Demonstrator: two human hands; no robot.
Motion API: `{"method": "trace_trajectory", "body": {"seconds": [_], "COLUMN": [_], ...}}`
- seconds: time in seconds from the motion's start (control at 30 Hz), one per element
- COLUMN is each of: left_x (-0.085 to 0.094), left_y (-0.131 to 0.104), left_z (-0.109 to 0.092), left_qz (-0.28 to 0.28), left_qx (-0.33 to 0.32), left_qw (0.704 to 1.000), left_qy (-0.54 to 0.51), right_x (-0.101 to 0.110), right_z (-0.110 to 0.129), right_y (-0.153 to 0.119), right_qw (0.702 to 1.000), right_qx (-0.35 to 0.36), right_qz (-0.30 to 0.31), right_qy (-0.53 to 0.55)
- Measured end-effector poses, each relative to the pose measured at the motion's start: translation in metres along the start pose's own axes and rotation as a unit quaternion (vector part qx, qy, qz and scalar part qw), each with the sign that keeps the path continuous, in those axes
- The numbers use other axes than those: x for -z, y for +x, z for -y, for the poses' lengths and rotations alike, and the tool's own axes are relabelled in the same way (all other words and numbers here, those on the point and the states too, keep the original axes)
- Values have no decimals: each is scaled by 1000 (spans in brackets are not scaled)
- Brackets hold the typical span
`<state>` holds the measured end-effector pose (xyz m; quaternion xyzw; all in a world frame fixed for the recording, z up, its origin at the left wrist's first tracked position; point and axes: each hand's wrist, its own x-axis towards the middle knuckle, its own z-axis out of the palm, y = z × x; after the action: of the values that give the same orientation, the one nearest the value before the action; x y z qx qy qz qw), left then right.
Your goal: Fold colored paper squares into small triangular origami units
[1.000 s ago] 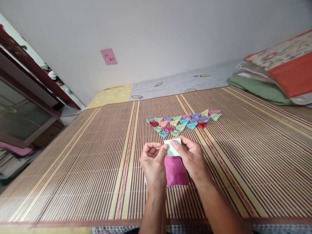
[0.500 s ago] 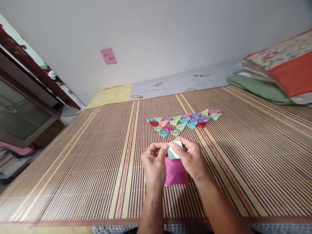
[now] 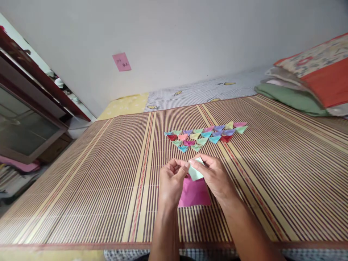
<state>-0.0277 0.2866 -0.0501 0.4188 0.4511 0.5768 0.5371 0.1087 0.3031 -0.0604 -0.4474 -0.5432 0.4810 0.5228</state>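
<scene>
A small folded piece of pale green paper [image 3: 196,173] is pinched between my two hands above the mat. My left hand [image 3: 172,179] grips its upper left corner with thumb and forefinger. Across its top right lies the thumb of my right hand [image 3: 216,175], the fingers behind it. Below the hands, a pink sheet of paper [image 3: 195,195] lies flat, its upper part partly covered. Farther off, several small folded paper pieces [image 3: 201,141] in many colours stand in staggered rows.
A striped bamboo mat [image 3: 108,188] spreads beneath everything. Folded bedding and a red pillow [image 3: 326,83] are piled at the back right. A pink note [image 3: 121,62] is stuck on the wall behind. At far left stands a glass-fronted cabinet [image 3: 24,119].
The green paper has turned slightly between my fingers and now hangs at a tilt. My left hand has shifted a little to the right.
</scene>
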Motion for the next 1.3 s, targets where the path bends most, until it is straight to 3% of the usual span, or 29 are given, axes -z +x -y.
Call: {"method": "trace_trajectory", "body": {"seconds": [0.2, 0.4, 0.83, 1.1, 1.3], "left_x": [6, 4, 10, 13, 9], "left_y": [0, 2, 3, 7, 6], "left_z": [-3, 0, -2, 5, 3], "left_qz": [12, 20, 23, -32, -22], "left_qx": [-6, 20, 39, 28, 7], "left_qw": [1000, 999, 998, 993, 991], "left_qy": [27, -26, -46, -112, -132], "right_x": [-2, -2, -1, 14, 11], "right_z": [-4, -6, -3, -4, -4], "right_y": [0, 0, -2, 4, 2], "right_qw": [1000, 1000, 1000, 999, 997], "right_qx": [-13, 3, 13, 7, 30], "right_qz": [7, -18, 15, 25, 13], "right_qy": [6, -2, 14, 44, 64]}}
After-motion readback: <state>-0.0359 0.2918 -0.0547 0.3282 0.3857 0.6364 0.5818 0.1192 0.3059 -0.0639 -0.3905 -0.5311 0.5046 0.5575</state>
